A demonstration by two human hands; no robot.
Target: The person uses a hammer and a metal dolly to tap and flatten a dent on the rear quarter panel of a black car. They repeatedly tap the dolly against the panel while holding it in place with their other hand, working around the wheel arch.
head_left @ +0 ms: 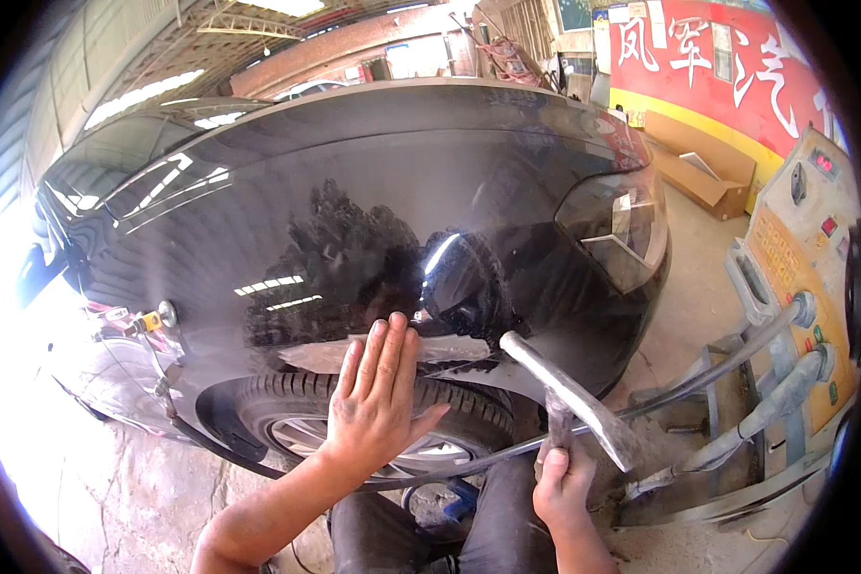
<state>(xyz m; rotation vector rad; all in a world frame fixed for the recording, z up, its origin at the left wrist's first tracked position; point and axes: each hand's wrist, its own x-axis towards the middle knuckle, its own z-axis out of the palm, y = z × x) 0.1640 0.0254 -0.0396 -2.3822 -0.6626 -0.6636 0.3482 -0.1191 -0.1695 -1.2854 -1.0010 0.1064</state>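
My left hand [378,387] lies with fingers stretched out, the fingertips against a sanded, bare grey patch [454,349] just above the wheel arch. That patch is on the dusty black body panel [383,153] of a car. A darker, wiped-looking area spreads above it. In my right hand [562,483] is a body hammer [572,394], gripped by its handle, with its long metal head in front of the panel's lower right. One end of the head appears close to the patch; I cannot tell whether it touches. Below my left fingers is the tyre [464,402], partly hidden by the hand.
A grey and orange machine [784,249] with thick cables [737,440] stands at right. A black cable runs in front of the wheel toward a yellow-marked clamp [151,322] at left. The car's rear light [617,225], a cardboard box [722,191] and a red sign lie beyond.
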